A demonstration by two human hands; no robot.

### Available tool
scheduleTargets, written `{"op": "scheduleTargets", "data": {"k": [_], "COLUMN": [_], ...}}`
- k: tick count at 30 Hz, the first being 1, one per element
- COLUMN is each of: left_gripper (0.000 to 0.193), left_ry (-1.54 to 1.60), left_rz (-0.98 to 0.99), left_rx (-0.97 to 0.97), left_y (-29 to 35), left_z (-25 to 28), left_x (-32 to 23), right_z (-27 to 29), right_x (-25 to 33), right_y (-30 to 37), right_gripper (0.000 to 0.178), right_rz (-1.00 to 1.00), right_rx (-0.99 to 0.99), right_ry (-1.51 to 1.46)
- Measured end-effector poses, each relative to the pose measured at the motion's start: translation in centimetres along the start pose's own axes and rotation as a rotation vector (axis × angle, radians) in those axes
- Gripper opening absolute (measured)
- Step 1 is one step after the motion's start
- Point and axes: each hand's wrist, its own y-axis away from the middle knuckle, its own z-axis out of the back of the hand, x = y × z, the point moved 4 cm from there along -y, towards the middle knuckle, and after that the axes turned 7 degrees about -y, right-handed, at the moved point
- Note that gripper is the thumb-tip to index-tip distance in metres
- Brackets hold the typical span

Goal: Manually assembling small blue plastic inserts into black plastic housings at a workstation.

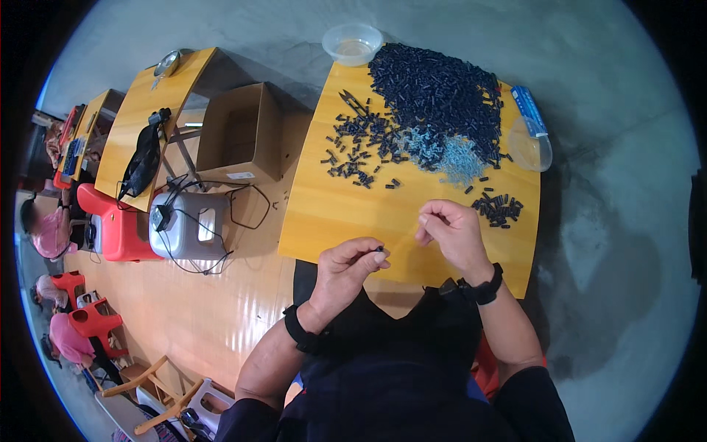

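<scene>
the left hand [342, 267] pinches a small black piece [380, 249] between thumb and finger, near the table's [324, 206] front edge; the right hand's [458, 234] fingertips are bunched narrowly, contents i cannot tell; beyond lie a black heap [442, 85] and blue bits [462, 160].

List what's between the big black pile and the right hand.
Head view: the blue heap against the black pile, then a couple of loose black pieces, then yellow tabletop up to the right hand.
</scene>
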Motion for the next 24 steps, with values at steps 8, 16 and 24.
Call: {"op": "scheduleTargets", "data": {"k": [8, 16, 24], "left_gripper": [0.015, 0.015, 0.015], "left_ry": [-0.001, -0.042, 0.007], "left_rz": [-0.005, -0.032, -0.023], "left_rx": [0.032, -0.032, 0.011], "left_y": [1.8, 2.5, 2.9], "left_z": [-1.0, -0.7, -1.6], "left_x": [-1.0, -1.1, -2.7], "right_z": [-2.6, -3.4, -3.6], "right_x": [2.9, 2.9, 2.9], "right_y": [4.2, 5.7, 6.5], "right_gripper": [0.014, 0.015, 0.013], "right_rz": [-0.076, -0.061, -0.123], "right_rx": [0.229, 0.245, 0.26], "right_ry": [-0.328, -0.442, -0.59]}}
